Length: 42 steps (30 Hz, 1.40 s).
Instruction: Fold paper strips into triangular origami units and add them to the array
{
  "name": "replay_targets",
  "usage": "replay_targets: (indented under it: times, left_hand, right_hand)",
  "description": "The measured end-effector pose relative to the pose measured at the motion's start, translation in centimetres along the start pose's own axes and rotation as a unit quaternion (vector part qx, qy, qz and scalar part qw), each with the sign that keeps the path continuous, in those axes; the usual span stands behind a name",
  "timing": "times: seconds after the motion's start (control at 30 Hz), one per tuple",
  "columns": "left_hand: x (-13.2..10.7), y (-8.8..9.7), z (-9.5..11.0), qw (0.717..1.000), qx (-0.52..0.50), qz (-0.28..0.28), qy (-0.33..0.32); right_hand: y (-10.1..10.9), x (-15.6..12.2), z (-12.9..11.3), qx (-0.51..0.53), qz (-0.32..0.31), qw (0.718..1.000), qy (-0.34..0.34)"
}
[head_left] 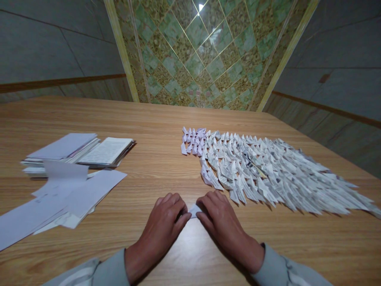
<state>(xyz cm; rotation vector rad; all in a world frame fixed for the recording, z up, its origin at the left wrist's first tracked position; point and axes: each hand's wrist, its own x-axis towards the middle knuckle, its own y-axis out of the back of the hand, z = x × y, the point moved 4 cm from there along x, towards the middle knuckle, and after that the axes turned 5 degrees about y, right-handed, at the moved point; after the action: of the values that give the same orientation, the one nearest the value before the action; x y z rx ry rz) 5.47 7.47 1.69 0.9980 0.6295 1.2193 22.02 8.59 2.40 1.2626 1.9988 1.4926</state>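
Paper (194, 211) sits pinched between curled fingers of left hand (159, 232) and right hand (224, 226), just short of folded triangles (262, 171); loose sheets (68, 198) lie well left.

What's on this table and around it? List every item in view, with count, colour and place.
Wood-grain table: one, light brown, under everything.
Folded triangular paper pieces: too many to count, printed white and grey, in dense rows right of centre.
Pale lilac folded paper pieces: a small cluster, at the far left end of those rows.
Open printed booklet: one, white with black text, far left.
Pale lilac paper sheets: a stack, beside the booklet.
Loose white paper sheets: several, front left.
Green-and-gold patterned tile wall: one, beyond the table.
Small folded white paper piece: one, between the hands.
Left hand: one, pressing that piece.
Right hand: one, pressing it opposite.
Grey sleeves: two, at the bottom edge.
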Motion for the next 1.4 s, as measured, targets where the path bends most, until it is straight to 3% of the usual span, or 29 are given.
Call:
replay_targets:
  times: [0.2, 0.3, 0.53, 0.7, 0.97, 1.17, 1.4]
  left_hand:
    - [-0.3, -0.3, -0.1, 0.992, -0.063, 0.047, -0.094]
    - [-0.4, -0.2, -0.2, 0.987, -0.101, 0.063, -0.105]
    - [-0.3, 0.1, -0.6, 0.980, -0.198, 0.028, -0.014]
    - [0.1, 0.5, -0.4, 0.953, -0.296, 0.019, 0.053]
    - [0.0, 1.4, 0.0, 0.932, -0.355, 0.064, 0.015]
    - [-0.1, 1.7, 0.2, 0.930, -0.357, 0.082, -0.014]
    - [0.1, 1.0, 0.2, 0.889, -0.450, 0.032, 0.076]
  right_hand:
    - [-0.3, -0.2, 0.4, 0.097, 0.032, 0.994, -0.025]
    - [-0.6, -0.3, 0.9, 0.135, 0.041, 0.990, -0.025]
    - [-0.2, -0.3, 0.8, 0.257, 0.065, 0.964, -0.021]
    - [0.5, -0.1, 0.2, 0.337, 0.071, 0.938, -0.044]
    - [0.7, -0.2, 0.9, 0.446, 0.087, 0.884, -0.110]
    - [-0.5, -0.1, 1.1, 0.562, 0.071, 0.813, -0.134]
    - [0.0, 0.0, 0.7, 0.539, 0.102, 0.823, -0.144]
